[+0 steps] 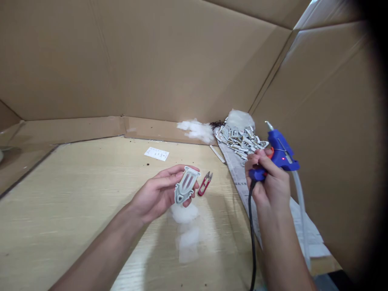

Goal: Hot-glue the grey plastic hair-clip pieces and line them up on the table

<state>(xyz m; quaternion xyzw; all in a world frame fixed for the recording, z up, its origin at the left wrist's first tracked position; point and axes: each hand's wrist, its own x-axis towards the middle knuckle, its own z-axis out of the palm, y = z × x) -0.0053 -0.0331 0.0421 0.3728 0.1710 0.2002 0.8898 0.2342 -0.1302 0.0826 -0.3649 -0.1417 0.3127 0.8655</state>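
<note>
My left hand [162, 190] is closed around a flat grey-and-white cut-out frame piece [186, 184], with slots through its middle and a small hole at its lower end. In my right hand [269, 173] is a blue hot glue gun [281, 147], its metal nozzle pointing up and to the left and a small red light glowing on its side. A black cord hangs from the handle, and a long pale glue stick [300, 198] trails from the back. Red thread snips [205, 184] lie just right of the grey piece. White fluffy stuffing [185, 214] rests on the table below it.
Similar cut-out pieces [239, 139] are heaped on newspaper [238, 171] at the right, beside a clear plastic bag [240, 119]. More white stuffing [197, 130] and a printed white card [157, 153] lie farther back. Cardboard walls [169, 60] enclose the wooden table [75, 194].
</note>
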